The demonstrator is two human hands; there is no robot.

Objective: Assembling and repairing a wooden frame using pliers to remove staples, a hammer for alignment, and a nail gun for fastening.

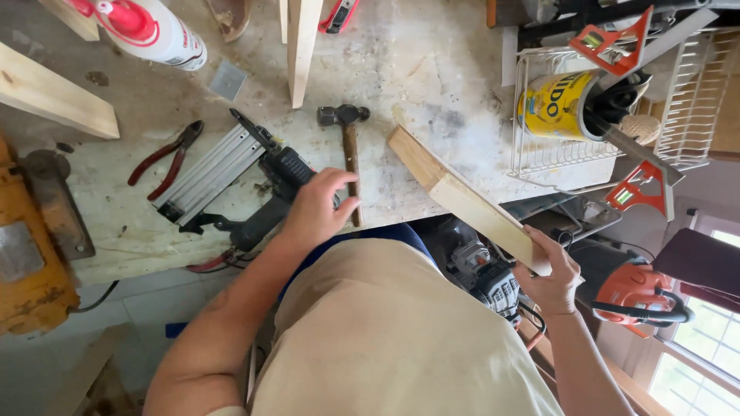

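Reaching across the pale, stained workbench (432, 69), left hand (317, 206) at about 9 o'clock from the bench's front middle, fingers (339, 179) curled loosely over the lower end of the ball-peen hammer (351, 150), touching the wooden handle but not yet closed around it. Hammer lying handle toward the body, steel head at 12 o'clock.

Gripping the near end of a light wooden board (462, 199) at 4 o'clock, right hand (551, 273) closed firmly on it, thumb over the top face. Board running diagonally from the hand up toward 10 o'clock, far end resting on the bench, near end hanging past the edge.

Just left of the left hand, at 9 o'clock, a black and silver nail gun (231, 173) lying flat; beyond it, red-handled pliers (166, 158). At 11 o'clock, a white glue bottle with a red cap (150, 27). At 2 o'clock, a white wire rack (539, 150) holding a yellow can (555, 104) on its side.
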